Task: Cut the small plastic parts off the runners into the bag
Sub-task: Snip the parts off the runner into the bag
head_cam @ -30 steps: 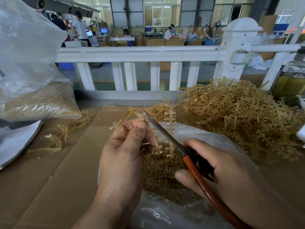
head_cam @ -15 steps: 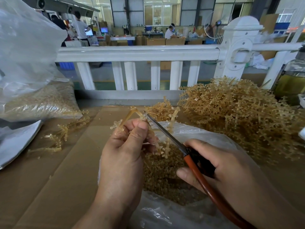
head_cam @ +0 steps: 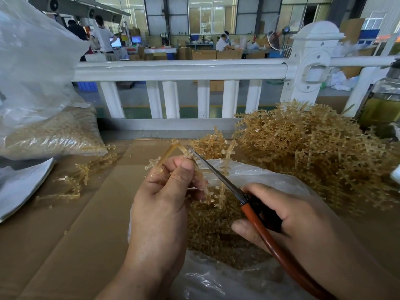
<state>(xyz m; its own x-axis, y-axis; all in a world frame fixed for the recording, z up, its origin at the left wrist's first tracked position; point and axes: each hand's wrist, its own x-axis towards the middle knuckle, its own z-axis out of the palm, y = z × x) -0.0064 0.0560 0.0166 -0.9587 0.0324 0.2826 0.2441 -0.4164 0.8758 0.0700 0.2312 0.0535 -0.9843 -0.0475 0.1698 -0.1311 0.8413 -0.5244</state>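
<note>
Above the open bag, the left hand pinches a runner; the right hand clenches scissors in its grip, blades touching the runner's top. Parts lie inside the bag. Counter stretches left; a pile crowds the bag's right edge.

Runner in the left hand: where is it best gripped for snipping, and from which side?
Pinch the bare bent stem at the top of the runner, coming from the left, as the left hand does. That end carries few parts, and it leaves the part-lined branches hanging over the bag, open to the scissors from the right.
</note>
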